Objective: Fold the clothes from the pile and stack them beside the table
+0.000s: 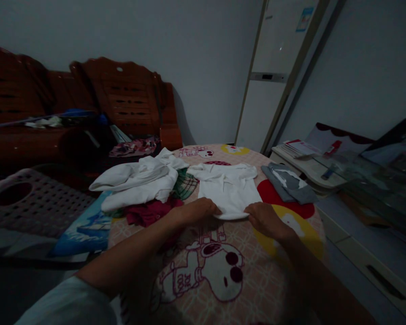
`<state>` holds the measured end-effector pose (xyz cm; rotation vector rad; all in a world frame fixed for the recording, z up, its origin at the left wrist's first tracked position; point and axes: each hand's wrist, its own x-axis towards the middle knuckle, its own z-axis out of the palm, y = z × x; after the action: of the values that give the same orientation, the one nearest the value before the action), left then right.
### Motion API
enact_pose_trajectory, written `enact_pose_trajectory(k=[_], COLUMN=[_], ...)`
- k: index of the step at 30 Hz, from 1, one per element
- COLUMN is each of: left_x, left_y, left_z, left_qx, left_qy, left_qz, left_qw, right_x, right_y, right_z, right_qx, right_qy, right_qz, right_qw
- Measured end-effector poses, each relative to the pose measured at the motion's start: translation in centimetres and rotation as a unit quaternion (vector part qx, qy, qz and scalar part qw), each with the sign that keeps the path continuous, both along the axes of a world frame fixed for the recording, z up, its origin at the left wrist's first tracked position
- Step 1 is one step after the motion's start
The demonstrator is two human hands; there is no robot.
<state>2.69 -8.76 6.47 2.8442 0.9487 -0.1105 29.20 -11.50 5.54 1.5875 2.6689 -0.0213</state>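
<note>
A white collared shirt lies spread flat on the round table, collar away from me. My left hand pinches its near hem on the left side. My right hand grips the same hem on the right side. Both hands have fingers curled over the cloth edge. The table wears a pink patterned cloth with a cartoon dog print.
A heap of white clothes lies left of the shirt, over a dark red garment and a plaid one. A folded grey garment sits at the right. A wooden bench, a pink stool and a low cabinet surround the table.
</note>
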Motion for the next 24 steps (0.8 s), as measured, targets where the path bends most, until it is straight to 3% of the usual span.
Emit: enact_pose_trajectory(k=[4,8,12,14,16,19,21,24], left_x=[0.1,0.8,0.9,0.4,-0.4,-1.7,-2.5,-3.1], left_y=[-3.0,-4.0,-1.2,1.8,5.4,10.2,12.4,14.0], left_z=[1.5,1.9,2.6,2.9,2.9,2.2,1.3,0.1], left_qx=[-0.104,-0.174,-0.259,-0.205,-0.102,0.042,0.061,0.018], left_qy=[-0.005,0.009,-0.026,-0.059,-0.067,-0.051,-0.037,0.009], left_qz=[-0.058,-0.085,-0.085,-0.010,0.098,0.253,0.288,0.281], left_qw=[0.993,0.981,0.962,0.977,0.988,0.965,0.955,0.959], right_x=[1.4,1.5,0.9,0.8,0.9,1.8,2.7,4.0], right_y=[-3.0,-4.3,-3.5,-2.1,0.0,4.1,7.3,12.0], right_z=[-0.4,0.2,2.2,2.8,2.8,1.8,0.9,-0.3], right_qx=[-0.045,-0.078,-0.206,-0.237,-0.188,-0.074,0.000,0.088], right_qy=[0.021,0.050,0.115,0.187,0.263,0.364,0.406,0.389], right_qz=[0.060,0.083,0.085,0.064,0.025,-0.030,-0.073,-0.120], right_qw=[0.997,0.992,0.968,0.951,0.946,0.928,0.911,0.909])
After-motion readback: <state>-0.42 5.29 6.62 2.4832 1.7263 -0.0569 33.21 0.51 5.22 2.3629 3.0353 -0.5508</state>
